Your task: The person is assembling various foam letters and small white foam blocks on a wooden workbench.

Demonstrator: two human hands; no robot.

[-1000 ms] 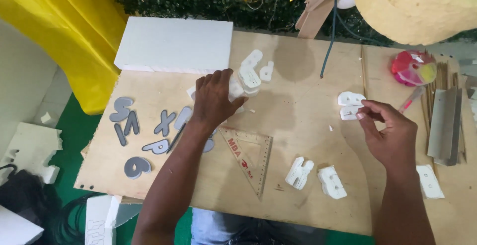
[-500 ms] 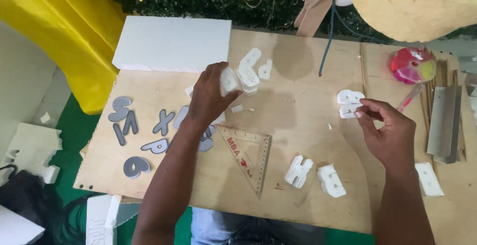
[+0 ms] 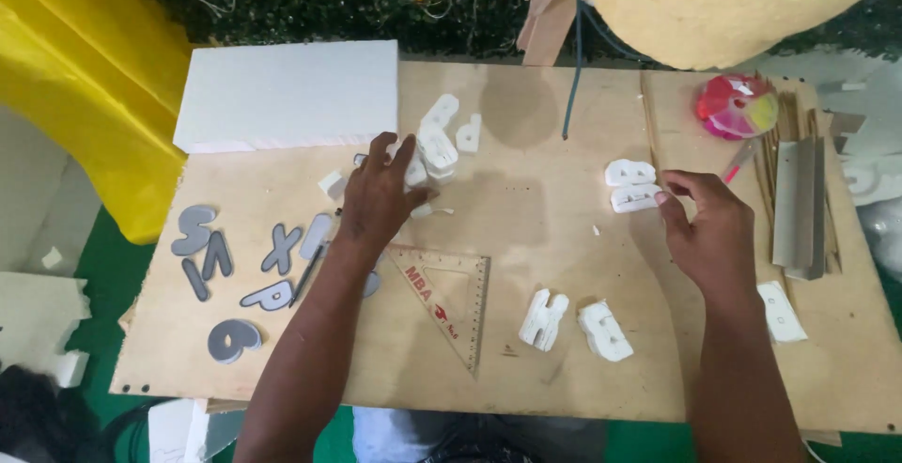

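Under the left hand point(image 3: 381, 195) lie chunky white foam letters point(image 3: 434, 148).

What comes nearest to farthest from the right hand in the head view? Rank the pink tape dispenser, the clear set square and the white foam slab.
From the right hand:
1. Pink tape dispenser, at the far right of the board, up beyond the hand.
2. Clear set square, near the board's middle, toward the left arm.
3. White foam slab, at the far left corner.

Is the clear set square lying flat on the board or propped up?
Flat. The set square lies face-down on the plywood board, whose grain shows through it, just below the left hand.
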